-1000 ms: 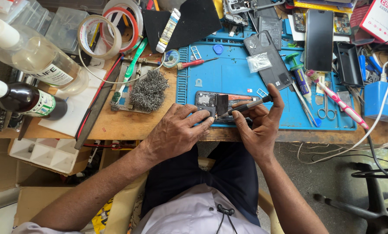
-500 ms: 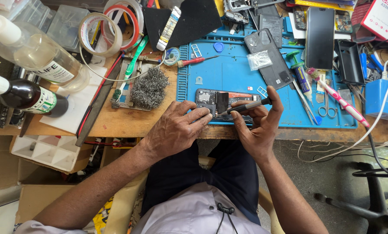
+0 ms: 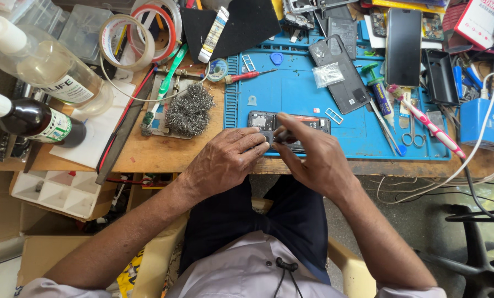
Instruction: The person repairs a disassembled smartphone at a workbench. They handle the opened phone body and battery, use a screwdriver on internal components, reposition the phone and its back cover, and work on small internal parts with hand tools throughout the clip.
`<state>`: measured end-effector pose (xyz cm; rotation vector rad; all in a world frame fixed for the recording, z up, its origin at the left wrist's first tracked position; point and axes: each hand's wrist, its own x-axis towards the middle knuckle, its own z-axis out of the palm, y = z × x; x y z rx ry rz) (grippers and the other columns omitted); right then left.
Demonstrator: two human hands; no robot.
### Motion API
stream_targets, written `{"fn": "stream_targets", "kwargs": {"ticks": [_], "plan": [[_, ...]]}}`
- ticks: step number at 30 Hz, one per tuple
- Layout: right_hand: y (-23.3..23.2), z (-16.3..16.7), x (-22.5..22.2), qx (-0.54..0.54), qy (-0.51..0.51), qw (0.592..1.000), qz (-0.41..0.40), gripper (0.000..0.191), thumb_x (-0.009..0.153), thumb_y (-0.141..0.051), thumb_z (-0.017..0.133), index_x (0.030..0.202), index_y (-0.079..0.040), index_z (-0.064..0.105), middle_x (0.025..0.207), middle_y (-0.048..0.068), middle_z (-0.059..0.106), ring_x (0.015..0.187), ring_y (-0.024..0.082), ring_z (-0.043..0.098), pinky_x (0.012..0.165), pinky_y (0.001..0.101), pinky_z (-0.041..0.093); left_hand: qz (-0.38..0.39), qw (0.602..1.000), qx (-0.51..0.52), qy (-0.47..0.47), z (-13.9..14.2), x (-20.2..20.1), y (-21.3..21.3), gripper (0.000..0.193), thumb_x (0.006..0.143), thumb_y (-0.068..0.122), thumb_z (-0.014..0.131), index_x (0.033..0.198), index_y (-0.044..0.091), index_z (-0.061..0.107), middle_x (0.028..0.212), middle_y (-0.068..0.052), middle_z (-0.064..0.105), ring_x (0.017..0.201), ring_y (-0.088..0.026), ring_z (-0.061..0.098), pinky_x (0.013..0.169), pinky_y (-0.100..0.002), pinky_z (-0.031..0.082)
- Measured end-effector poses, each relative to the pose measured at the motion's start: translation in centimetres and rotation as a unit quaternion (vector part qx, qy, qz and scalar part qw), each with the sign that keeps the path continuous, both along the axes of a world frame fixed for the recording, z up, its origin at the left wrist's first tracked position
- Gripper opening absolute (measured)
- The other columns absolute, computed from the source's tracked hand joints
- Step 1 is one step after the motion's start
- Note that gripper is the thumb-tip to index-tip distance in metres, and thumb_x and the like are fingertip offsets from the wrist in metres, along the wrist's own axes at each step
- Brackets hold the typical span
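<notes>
Partly, both hands (image 3: 274, 157) hide the opened phone (image 3: 288, 124).

Matt blue rubbery mat (image 3: 302, 94), ridged along the left edge. Bare worn wood on the bench (image 3: 164, 152), scuffed and dull. Coarse tangled steel wool (image 3: 189, 108), grey with a faint metallic glint. Glossy black glass on the phone (image 3: 403, 38) lying face up; matt dark plastic on the back cover (image 3: 339, 64) beside it. Exposed metal and circuit parts inside the opened phone (image 3: 288, 124), under both hands. Clear shiny plastic bottle (image 3: 48, 69); dark glossy bottle (image 3: 35, 121). Smooth translucent tape rolls (image 3: 127, 41). Shiny metal scissors (image 3: 411, 129). Soft dark cloth trousers (image 3: 230, 221).
</notes>
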<state>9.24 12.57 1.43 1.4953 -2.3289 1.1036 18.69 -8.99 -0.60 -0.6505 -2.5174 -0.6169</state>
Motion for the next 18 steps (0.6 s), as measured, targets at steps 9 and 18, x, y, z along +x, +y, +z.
{"fn": "stream_targets", "kwargs": {"ticks": [9, 18], "plan": [[-1.6, 2.9, -0.2, -0.041, -0.035, 0.998, 0.022, 0.053, 0.091, -0.006, 0.079, 0.140, -0.008, 0.057, 0.114, 0.012, 0.075, 0.102, 0.025, 0.076, 0.085, 0.0359, 0.063, -0.007, 1.000, 0.008, 0.004, -0.2, 0.1, -0.2, 0.029, 0.091, 0.009, 0.068, 0.119, 0.002, 0.070, 0.130, -0.010, 0.067, 0.125, -0.027, 0.063, 0.102, -0.042, 0.051], [-1.2, 3.9, -0.2, -0.001, -0.002, 1.000, 0.001, 0.049, 0.088, -0.007, 0.081, 0.134, -0.011, 0.066, 0.109, 0.010, 0.075, 0.098, 0.022, 0.075, 0.081, 0.0345, 0.060, -0.026, 1.000, 0.008, -0.009, -0.1, -0.1, -1.2, 0.034, 0.090, 0.007, 0.066, 0.124, 0.005, 0.070, 0.134, -0.010, 0.067, 0.130, -0.028, 0.060, 0.110, -0.044, 0.047]]}}
